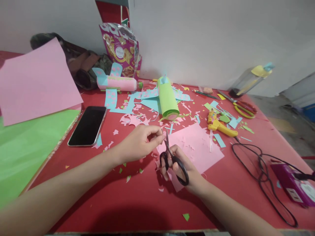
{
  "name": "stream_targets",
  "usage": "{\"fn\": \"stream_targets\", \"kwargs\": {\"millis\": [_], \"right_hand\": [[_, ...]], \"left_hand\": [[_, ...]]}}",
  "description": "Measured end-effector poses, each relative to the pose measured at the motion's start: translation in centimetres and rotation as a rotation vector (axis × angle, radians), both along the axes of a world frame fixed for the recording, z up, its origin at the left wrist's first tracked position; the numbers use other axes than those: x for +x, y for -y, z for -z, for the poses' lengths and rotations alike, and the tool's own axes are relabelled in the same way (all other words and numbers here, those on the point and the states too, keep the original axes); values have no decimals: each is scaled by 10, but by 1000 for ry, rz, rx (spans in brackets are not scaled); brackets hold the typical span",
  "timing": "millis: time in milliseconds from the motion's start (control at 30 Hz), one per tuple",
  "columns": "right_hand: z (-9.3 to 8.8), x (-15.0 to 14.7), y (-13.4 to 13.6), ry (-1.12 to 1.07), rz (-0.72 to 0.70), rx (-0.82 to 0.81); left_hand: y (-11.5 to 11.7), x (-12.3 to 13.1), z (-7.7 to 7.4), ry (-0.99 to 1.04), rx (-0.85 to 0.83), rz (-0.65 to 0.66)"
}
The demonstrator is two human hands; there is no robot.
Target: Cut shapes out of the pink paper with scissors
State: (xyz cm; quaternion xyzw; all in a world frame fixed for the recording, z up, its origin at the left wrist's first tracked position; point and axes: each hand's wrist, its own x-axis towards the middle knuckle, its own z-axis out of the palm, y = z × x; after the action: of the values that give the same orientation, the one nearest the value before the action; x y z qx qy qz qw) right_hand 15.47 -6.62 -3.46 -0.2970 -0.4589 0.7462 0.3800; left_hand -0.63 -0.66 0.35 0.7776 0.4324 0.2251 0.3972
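My right hand (179, 165) is closed through the black handles of a pair of scissors (169, 144), whose blades point away from me and stand a little apart. My left hand (141, 142) pinches at the blade tips; a small pink paper piece seems to be between thumb and finger, mostly hidden. Under and beyond the scissors lies a sheet of pink paper (197, 147) with small cut scraps on it. Just past my hands, a green paper-wrapped tube (168, 100) with light blue wings rests among scattered pink, blue and green scraps.
A phone (88, 126) lies at left beside green paper (31, 141) and pink sheets (36, 82). A pink-wrapped bottle (120, 83) and snack bag (121, 49) are behind. At right are a yellow glue gun (220, 126), its cord, more scissors (242, 106) and a purple box (292, 183).
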Motion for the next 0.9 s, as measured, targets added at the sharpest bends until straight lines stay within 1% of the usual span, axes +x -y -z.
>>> {"fn": "stream_targets", "kwargs": {"millis": [333,600,900], "right_hand": [[1,-1,1,0,30,-4],[2,0,0,-47,41,23],[1,0,1,-29,55,44]], "left_hand": [[1,2,0,42,-32,-35],[6,7,-1,121,-131,-41],[8,10,4,212,-161,-58]]}}
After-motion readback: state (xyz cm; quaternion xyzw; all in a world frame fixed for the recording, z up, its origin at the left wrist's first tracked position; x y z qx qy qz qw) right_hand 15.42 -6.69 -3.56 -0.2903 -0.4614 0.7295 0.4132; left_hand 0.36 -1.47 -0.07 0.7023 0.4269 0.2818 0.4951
